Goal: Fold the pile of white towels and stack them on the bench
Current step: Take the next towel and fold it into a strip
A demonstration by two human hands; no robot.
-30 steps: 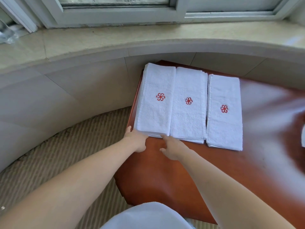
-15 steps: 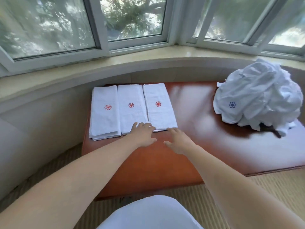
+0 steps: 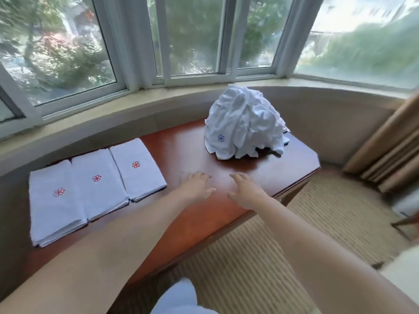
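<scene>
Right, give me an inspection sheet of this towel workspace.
Surface: glossy red-brown bench, bare in the middle.
Job's things: three folded towel stacks side by side at its left; crumpled towel pile at the far right.
Clutter: nothing seen.
Grips: left hand and right hand open, empty, over the bare bench between stacks and pile.
Cables: nothing seen.
Surroundings: bay window, stone sill, curtain, ribbed carpet.

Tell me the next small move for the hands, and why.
Probably reach both hands forward to the crumpled towel pile and pull one towel free. Left hand and right hand are open and hold nothing, and three folded stacks already lie on the bench.
</scene>
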